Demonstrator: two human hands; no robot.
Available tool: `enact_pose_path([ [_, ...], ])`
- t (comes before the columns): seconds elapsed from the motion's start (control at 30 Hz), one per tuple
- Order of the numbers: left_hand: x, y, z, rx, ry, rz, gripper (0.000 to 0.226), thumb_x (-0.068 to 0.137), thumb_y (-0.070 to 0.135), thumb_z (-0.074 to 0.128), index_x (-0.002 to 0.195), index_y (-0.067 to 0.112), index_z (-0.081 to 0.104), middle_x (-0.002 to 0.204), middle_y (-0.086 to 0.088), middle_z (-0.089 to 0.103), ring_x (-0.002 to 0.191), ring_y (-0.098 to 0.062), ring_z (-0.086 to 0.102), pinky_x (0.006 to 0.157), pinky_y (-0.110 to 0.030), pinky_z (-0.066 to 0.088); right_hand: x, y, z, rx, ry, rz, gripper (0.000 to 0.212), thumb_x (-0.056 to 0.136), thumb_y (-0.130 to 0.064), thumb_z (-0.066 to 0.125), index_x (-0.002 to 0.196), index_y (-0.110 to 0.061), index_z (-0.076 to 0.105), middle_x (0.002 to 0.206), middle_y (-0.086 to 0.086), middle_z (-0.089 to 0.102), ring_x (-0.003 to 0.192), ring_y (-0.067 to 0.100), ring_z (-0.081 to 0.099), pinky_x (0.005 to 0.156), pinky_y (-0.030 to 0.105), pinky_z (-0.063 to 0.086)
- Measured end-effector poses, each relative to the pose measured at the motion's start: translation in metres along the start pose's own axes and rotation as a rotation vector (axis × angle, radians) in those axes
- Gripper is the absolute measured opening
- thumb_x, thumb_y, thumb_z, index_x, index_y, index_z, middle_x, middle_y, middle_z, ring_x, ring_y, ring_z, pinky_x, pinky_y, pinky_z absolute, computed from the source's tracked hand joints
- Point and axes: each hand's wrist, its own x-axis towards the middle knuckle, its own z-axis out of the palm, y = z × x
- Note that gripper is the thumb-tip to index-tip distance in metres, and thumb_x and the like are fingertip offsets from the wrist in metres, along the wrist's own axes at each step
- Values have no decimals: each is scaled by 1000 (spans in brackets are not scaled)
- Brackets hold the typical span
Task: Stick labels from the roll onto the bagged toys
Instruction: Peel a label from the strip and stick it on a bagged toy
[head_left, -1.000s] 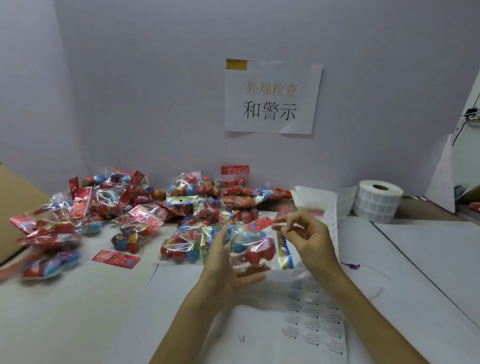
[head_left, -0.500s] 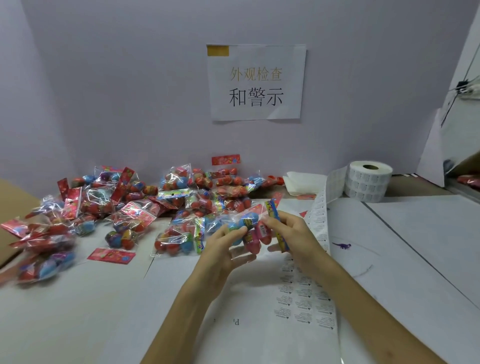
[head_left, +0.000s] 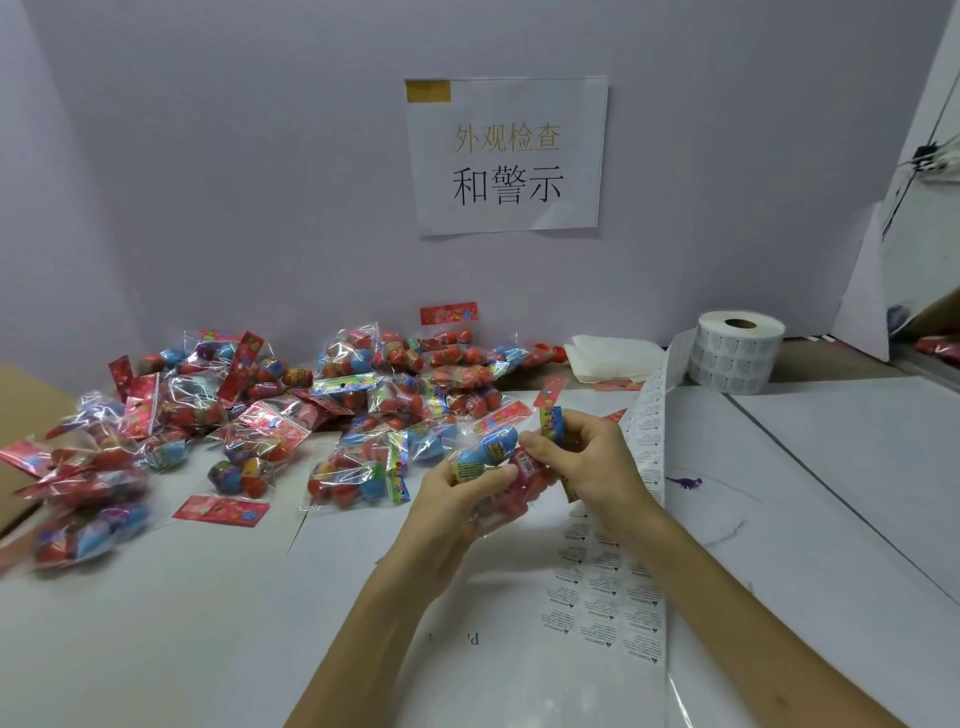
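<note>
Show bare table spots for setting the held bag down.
Free: near-left table, between the loose red card and the left hand; also right of the label strip, before the roll. Crowded: the toy pile at back left, and around the held bag and right hand.

Single head-worn wide-angle view, forward and down, close over the table (head_left: 156, 639), toward the back wall (head_left: 234, 182).

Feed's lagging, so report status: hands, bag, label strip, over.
Left hand grips bagged toy from below, right hand pinches its top. Label strip runs from roll past right hand. No obstruction seen.
</note>
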Motion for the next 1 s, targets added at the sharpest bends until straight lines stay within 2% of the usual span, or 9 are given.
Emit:
enact_pose_path([
  [0.1, 2, -2, -1, -21, 63, -37, 41, 88, 4, 72, 127, 2, 62, 112, -23, 74, 103, -38, 73, 84, -41, 62, -1, 2, 4, -30, -15, 15, 5, 91, -17, 74, 87, -18, 74, 76, -3, 75, 73, 15, 72, 65, 30, 61],
  [0.17, 4, -3, -3, 9, 118, -52, 39, 88, 3, 71, 126, 1, 62, 110, -22, 74, 103, -37, 73, 81, -38, 61, -1, 4, 5, -29, -38, 52, 5, 92, -21, 73, 89, -16, 73, 77, -1, 74, 74, 15, 71, 68, 34, 62],
  [0.27, 4, -1, -6, 40, 177, -26, 34, 85, -1, 68, 119, 0, 66, 98, -20, 76, 84, -29, 75, 71, -31, 59, -1, 5, 6, -22, -114, 86, 8, 95, -26, 70, 94, -19, 73, 80, 0, 73, 73, 14, 69, 67, 35, 60],
  [0.4, 6, 1, -10, 35, 251, -54, 37, 80, -13, 63, 114, 0, 65, 87, -23, 75, 70, -30, 72, 64, -34, 60, -2, 6, 7, -74, -187, 110, 12, 92, -21, 74, 93, -10, 72, 79, 4, 69, 70, 13, 64, 60, 25, 54],
  [0.5, 5, 2, -10, 29, 246, -72, 40, 80, -13, 66, 117, 1, 64, 94, -25, 75, 76, -33, 73, 72, -40, 62, -2, 8, 6, -87, -179, 109, 11, 91, -20, 74, 92, -9, 72, 79, 5, 70, 70, 13, 64, 61, 26, 53],
  [0.6, 3, 1, -6, 7, 175, -37, 39, 86, 10, 76, 122, 3, 65, 99, -17, 77, 81, -27, 76, 72, -33, 61, -2, 3, 4, 63, -130, 139, 7, 93, -21, 71, 91, -16, 76, 78, 3, 71, 69, 12, 65, 61, 24, 53],
  [0.7, 1, 4, -3, -21, 131, 12, 36, 91, 30, 68, 119, 8, 68, 98, -11, 77, 87, -26, 75, 80, -35, 59, 1, -4, -1, 247, -112, 212, 12, 82, -28, 75, 87, -18, 80, 84, 7, 75, 73, 14, 69, 65, 23, 57],
  [0.87, -4, 11, -4, -60, 47, 72, 28, 93, 0, 58, 120, 2, 67, 112, -17, 74, 100, -28, 72, 87, -33, 58, 3, -8, -8, 357, -92, 246, 16, 73, -30, 76, 83, -20, 82, 91, 9, 77, 82, 17, 72, 81, 33, 61],
  [1.0, -6, 13, -2, -76, 39, 98, 36, 94, -6, 58, 129, 0, 62, 123, -24, 70, 108, -31, 71, 98, -37, 57, 4, -9, -8, 353, -96, 218, 17, 74, -33, 76, 82, -20, 81, 87, 4, 75, 79, 13, 70, 82, 32, 60],
])
